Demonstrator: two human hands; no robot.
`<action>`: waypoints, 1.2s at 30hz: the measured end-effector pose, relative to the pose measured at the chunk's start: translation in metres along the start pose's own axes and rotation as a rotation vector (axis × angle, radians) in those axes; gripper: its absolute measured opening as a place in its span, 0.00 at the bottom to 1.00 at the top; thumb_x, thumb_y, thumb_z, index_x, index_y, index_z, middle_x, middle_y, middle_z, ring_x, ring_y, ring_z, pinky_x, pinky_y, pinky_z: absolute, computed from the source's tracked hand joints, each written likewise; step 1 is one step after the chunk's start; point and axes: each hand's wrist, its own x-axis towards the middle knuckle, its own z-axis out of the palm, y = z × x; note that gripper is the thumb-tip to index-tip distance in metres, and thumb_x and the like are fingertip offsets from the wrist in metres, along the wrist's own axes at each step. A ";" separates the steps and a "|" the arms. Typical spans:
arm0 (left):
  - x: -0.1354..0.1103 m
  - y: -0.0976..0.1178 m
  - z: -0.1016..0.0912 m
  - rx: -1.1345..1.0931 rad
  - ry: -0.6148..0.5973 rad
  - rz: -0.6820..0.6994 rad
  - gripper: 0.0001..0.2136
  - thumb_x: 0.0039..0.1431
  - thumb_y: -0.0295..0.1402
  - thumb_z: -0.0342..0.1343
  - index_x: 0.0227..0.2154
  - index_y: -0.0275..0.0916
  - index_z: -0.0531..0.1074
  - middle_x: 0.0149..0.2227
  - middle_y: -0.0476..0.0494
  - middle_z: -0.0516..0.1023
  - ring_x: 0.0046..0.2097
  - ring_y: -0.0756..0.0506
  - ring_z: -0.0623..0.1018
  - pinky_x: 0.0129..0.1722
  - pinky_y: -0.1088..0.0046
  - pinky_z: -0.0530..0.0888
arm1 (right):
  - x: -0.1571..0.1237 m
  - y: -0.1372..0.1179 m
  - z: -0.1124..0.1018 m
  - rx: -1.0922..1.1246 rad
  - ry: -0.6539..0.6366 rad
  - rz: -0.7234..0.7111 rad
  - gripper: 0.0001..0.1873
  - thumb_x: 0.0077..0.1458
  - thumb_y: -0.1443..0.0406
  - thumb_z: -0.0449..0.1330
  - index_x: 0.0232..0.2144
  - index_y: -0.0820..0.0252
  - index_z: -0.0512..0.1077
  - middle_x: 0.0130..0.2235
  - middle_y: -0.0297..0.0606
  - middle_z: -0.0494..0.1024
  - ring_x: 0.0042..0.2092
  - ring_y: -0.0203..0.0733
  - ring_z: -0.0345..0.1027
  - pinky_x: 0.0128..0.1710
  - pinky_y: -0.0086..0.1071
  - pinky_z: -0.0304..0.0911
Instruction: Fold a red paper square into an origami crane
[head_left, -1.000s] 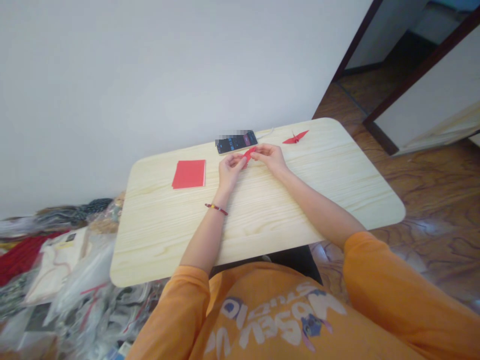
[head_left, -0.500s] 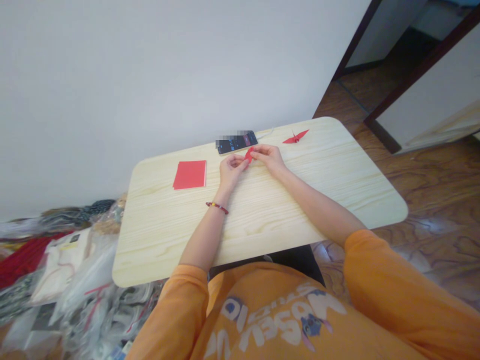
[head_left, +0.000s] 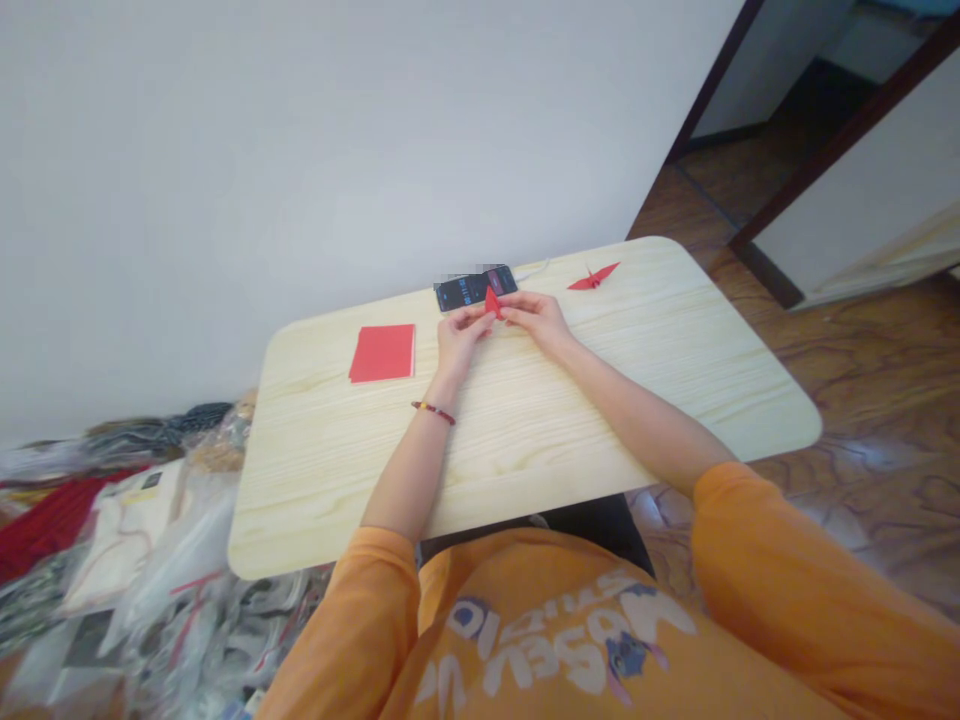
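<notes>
Paper (head_left: 492, 302), red and folded to a narrow point, standing tilted up between both hands above the far half of the table (head_left: 600, 400), its tip overlapping the phone in view. Left hand (head_left: 461, 335) pinching the paper from the left side, fingertips meeting the fold, grip clenched. Right hand (head_left: 536, 320) pinching it from the right side, grip likewise clenched, fingertips nearly meeting those of the left hand. Both forearms resting along the table, reaching in from the near edge. Bracelet (head_left: 433, 412), thin with red and yellow beads, circling the left wrist. Orange sleeves and an orange printed shirt (head_left: 540, 640) filling the bottom of the view.

Phone (head_left: 475, 289) lying dark-screened just behind the hands, part of it blurred, with a white cable (head_left: 534, 271) running off its right end. Paper crane (head_left: 593, 277), also red, lying farther right near the far edge. Stack of red paper squares (head_left: 382, 353) sitting left of the hands, well apart from them. Wall (head_left: 300, 180) rising behind the table. Plastic bags (head_left: 180, 570) and red cloth (head_left: 45, 525) heaping up on the left, wooden floor (head_left: 885, 400) spreading right toward a dark door frame (head_left: 847, 130).
</notes>
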 end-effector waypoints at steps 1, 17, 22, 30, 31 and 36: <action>0.000 -0.001 0.001 0.013 0.015 0.021 0.10 0.37 0.34 0.69 0.25 0.37 0.77 0.29 0.48 0.80 0.29 0.52 0.76 0.31 0.76 0.74 | 0.000 0.000 0.000 0.000 0.000 -0.002 0.15 0.36 0.61 0.71 0.30 0.59 0.79 0.33 0.36 0.82 0.36 0.38 0.72 0.35 0.31 0.67; -0.002 -0.009 0.001 0.066 -0.015 0.194 0.13 0.43 0.35 0.68 0.33 0.37 0.79 0.37 0.41 0.83 0.38 0.45 0.82 0.45 0.63 0.78 | 0.000 -0.004 -0.002 0.095 -0.050 0.090 0.18 0.29 0.62 0.74 0.28 0.59 0.77 0.30 0.33 0.80 0.33 0.35 0.71 0.39 0.32 0.66; -0.004 -0.007 0.003 0.132 0.034 0.259 0.12 0.44 0.34 0.68 0.34 0.38 0.80 0.35 0.42 0.83 0.36 0.46 0.81 0.43 0.64 0.78 | 0.001 -0.002 -0.002 0.094 -0.042 0.082 0.18 0.29 0.63 0.74 0.27 0.59 0.77 0.30 0.33 0.80 0.33 0.34 0.71 0.38 0.31 0.66; -0.003 -0.007 0.003 -0.023 -0.047 0.108 0.16 0.40 0.37 0.70 0.35 0.38 0.79 0.36 0.42 0.83 0.36 0.46 0.81 0.42 0.64 0.78 | -0.002 -0.011 -0.003 0.166 -0.108 0.151 0.19 0.28 0.62 0.75 0.27 0.60 0.77 0.31 0.34 0.81 0.34 0.34 0.72 0.40 0.32 0.67; -0.002 -0.008 0.002 -0.039 -0.057 0.095 0.17 0.40 0.37 0.70 0.35 0.38 0.79 0.37 0.42 0.83 0.37 0.46 0.81 0.43 0.64 0.78 | -0.002 -0.011 -0.003 0.175 -0.108 0.155 0.19 0.28 0.62 0.75 0.27 0.60 0.77 0.31 0.34 0.80 0.33 0.34 0.72 0.39 0.31 0.67; -0.002 -0.008 0.002 -0.008 -0.022 0.155 0.15 0.40 0.35 0.70 0.33 0.38 0.79 0.34 0.43 0.83 0.34 0.47 0.81 0.40 0.67 0.78 | -0.001 -0.008 -0.002 0.183 -0.083 0.134 0.18 0.29 0.60 0.75 0.26 0.59 0.77 0.27 0.33 0.80 0.29 0.33 0.70 0.36 0.30 0.67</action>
